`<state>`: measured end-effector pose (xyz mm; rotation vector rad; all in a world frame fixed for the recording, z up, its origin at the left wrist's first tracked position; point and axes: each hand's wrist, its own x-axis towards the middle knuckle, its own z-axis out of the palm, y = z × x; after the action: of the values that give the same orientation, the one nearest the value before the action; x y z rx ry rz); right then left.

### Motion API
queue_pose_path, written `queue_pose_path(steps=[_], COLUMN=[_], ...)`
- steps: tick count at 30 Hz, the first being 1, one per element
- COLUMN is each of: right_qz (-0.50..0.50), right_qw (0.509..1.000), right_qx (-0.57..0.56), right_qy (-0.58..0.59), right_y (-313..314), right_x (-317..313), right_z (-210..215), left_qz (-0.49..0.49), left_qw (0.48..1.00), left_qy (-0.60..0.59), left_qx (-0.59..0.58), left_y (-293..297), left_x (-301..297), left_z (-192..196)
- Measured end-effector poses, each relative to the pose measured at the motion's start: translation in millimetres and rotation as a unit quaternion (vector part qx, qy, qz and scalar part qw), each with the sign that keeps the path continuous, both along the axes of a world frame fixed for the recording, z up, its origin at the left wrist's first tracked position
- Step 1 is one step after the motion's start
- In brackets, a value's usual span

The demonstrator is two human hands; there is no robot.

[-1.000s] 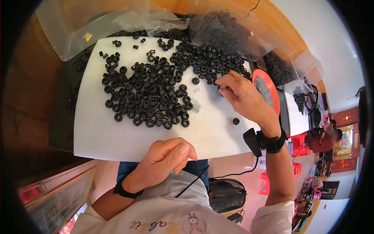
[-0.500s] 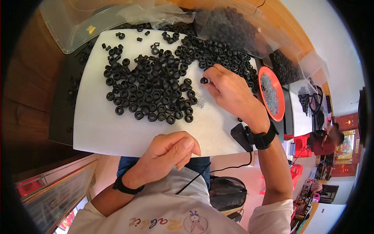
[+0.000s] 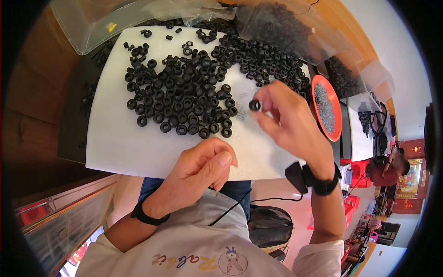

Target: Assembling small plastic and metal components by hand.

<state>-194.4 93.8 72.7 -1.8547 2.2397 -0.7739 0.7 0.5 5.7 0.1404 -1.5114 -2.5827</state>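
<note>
My right hand [image 3: 293, 122] is raised over the right side of the white mat [image 3: 134, 154]. At its fingertips is a small black ring-shaped piece [image 3: 254, 105], its hole showing. My left hand [image 3: 198, 168] is curled closed at the mat's near edge, thumb on top; whatever its fingers may hold is hidden. Ahead of it lies a heap of black round hollow pieces [image 3: 182, 92]. A small patch of fine greyish bits [image 3: 241, 111], too small to name, lies between the heap and my right hand.
An orange-red dish [image 3: 339, 113] of small grey metallic bits stands on the right. A second heap of small black parts [image 3: 265, 57] lies at the back. Clear plastic bins [image 3: 80, 41] stand behind the mat. A person [image 3: 392, 168] is far off right.
My right hand has drawn back toward me and slightly right, away from the far heap, carrying the black ring-shaped piece. My left hand stays curled in nearly the same place.
</note>
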Motion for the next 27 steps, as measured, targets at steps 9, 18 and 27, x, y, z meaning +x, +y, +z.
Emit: queue_pose_path(steps=[9,18,27], right_qz=[0.085,0.075,0.062], right_qw=[0.996,0.982,0.958], right_qx=[0.016,0.028,0.089], right_qy=[-0.019,0.170,0.265], right_y=[16,-15,-28], right_x=[61,-21,-16], right_z=[10,-18,-23], left_qz=[0.103,0.096,0.074], left_qw=[0.994,0.993,0.995], left_qy=[-0.009,0.060,0.058], left_qx=[0.041,-0.046,0.045], left_y=[8,4,0], left_x=[-2,-4,-1], left_z=[1,-8,-10])
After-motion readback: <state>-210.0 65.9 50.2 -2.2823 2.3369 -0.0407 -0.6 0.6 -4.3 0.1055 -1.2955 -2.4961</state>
